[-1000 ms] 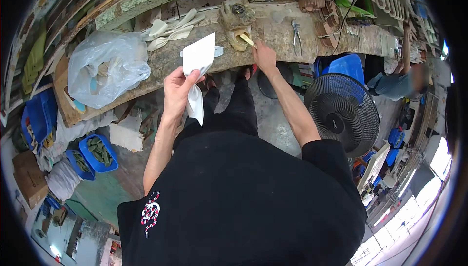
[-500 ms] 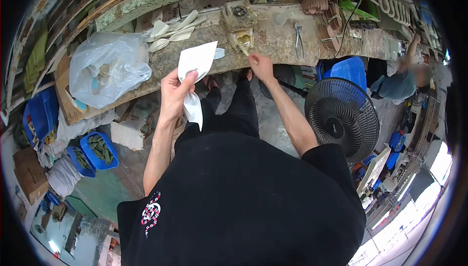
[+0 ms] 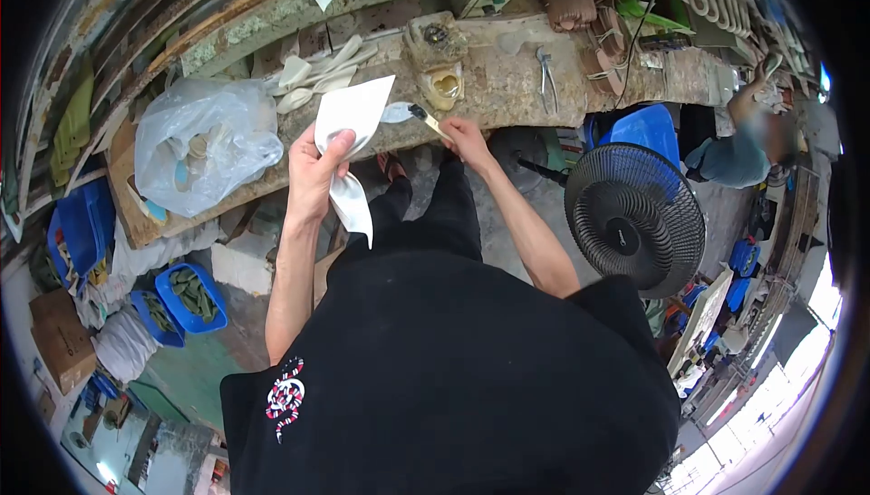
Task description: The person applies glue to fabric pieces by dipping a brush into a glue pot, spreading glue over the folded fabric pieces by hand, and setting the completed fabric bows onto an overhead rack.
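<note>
My left hand [image 3: 315, 173] pinches a smooth white leather-like piece [image 3: 355, 112] between thumb and fingers; one end flares upward, the other curls down below the hand. A small brush [image 3: 432, 123] with dark bristles and a pale handle is gripped in my right hand [image 3: 468, 144]. Its bristles point left, toward the white piece, with a gap between them. Behind the brush, on the bench, sits an open container of yellowish paste [image 3: 445, 85]. A pale bluish flat piece [image 3: 396, 112] lies at the bench's front edge, beside the bristles.
The worn bench [image 3: 507, 87] carries a clear plastic bag [image 3: 208, 137], more white pieces [image 3: 326, 73] and pliers [image 3: 546, 78]. A black fan [image 3: 634, 220] stands at right, blue bins [image 3: 190, 298] at lower left. Another person [image 3: 734, 152] is at far right.
My right hand has drawn the brush back from the paste container, down and left, so its bristles now show. The white piece in my left hand has shifted slightly left.
</note>
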A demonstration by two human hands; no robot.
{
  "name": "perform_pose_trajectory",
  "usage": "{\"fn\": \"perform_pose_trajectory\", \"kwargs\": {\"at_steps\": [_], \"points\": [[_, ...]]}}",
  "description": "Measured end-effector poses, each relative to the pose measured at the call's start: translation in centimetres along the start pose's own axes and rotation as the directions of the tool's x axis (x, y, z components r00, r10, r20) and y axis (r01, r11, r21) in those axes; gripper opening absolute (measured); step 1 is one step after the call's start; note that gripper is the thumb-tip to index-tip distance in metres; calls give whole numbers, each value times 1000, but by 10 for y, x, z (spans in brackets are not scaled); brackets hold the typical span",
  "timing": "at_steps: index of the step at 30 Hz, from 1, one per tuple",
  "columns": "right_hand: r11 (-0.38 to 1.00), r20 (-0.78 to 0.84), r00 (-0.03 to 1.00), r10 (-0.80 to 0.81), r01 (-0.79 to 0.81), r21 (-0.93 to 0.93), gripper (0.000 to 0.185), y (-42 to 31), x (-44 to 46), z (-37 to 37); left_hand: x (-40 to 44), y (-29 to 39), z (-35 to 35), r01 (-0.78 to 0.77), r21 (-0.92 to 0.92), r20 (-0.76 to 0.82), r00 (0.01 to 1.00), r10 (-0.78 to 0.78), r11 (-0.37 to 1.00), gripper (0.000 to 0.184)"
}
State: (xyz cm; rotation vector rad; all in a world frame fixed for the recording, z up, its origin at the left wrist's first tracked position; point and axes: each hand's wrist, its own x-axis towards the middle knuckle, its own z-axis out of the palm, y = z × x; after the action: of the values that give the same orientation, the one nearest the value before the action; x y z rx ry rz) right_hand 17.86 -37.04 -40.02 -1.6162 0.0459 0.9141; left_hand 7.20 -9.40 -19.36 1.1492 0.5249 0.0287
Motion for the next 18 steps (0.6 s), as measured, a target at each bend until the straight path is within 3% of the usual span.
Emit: {"fn": "perform_pose_trajectory", "kwargs": {"at_steps": [2, 4, 6, 10, 13, 15, 18], "points": [[868, 22, 999, 26, -33, 496, 22, -32, -23, 1, -1, 3, -5, 21, -19, 75, 997, -19, 1000, 19], [771, 74, 988, -137, 60, 634, 27, -62, -35, -14, 2, 5, -6, 56, -121, 169, 985, -35, 991, 18], [823, 70, 976, -208, 136, 551, 24, -115, -62, -25, 5, 11, 1, 62, -98, 239, 970, -37, 993, 20], [927, 16, 936, -353, 347, 140, 20, -194, -108, -35, 14, 7, 12, 10, 96, 310, 950, -39, 995, 22], [823, 29, 846, -533, 526, -215, 29, -250, -146, -5, 17, 8, 18, -45, 241, 352, 935, -45, 969, 24], [400, 194, 566, -801, 747, -531, 24, -265, -149, 5, 13, 21, 29, -78, 251, 373, 928, -22, 965, 26], [161, 350, 611, -710, 624, -764, 26, -274, -133, 6, 12, 33, 33, -130, 366, 432, 901, -44, 921, 26]]}}
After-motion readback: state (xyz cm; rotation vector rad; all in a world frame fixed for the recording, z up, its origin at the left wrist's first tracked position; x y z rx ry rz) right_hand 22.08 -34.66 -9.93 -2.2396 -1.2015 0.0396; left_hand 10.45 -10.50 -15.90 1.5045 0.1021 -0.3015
